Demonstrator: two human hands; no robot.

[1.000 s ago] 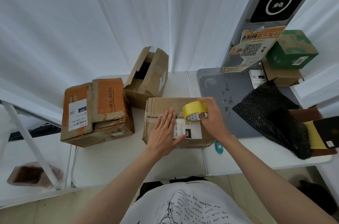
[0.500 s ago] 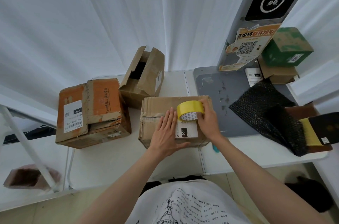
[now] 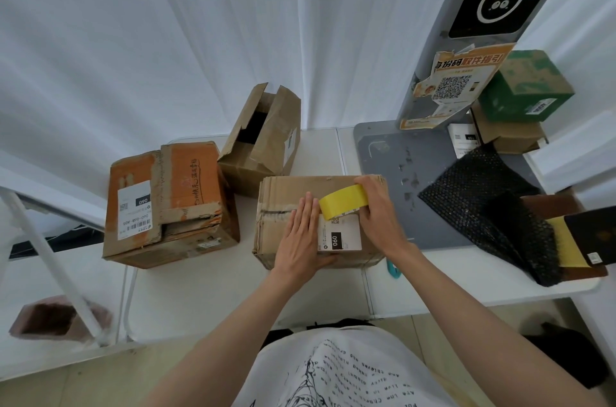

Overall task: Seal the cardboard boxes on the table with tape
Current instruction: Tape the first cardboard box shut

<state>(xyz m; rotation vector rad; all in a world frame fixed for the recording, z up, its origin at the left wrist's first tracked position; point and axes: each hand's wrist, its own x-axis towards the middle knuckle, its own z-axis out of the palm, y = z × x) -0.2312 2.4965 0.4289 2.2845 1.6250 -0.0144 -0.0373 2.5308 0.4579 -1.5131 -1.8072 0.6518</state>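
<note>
The box [image 3: 290,196] sits on the white surface [image 3: 200,290], directly before the person. The left hand [image 3: 301,240] lies flat on its top, fingers straight, just beside the label [image 3: 340,235]. The right hand [image 3: 378,210] has its grip curled round the yellow tape [image 3: 343,205], which stands on edge on the box top. An orange box [image 3: 166,203] and an open box [image 3: 263,136] stand to the left and behind

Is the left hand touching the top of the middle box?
Touching: the head view shows the left hand lying flat, fingers straight, on the middle box.
</note>
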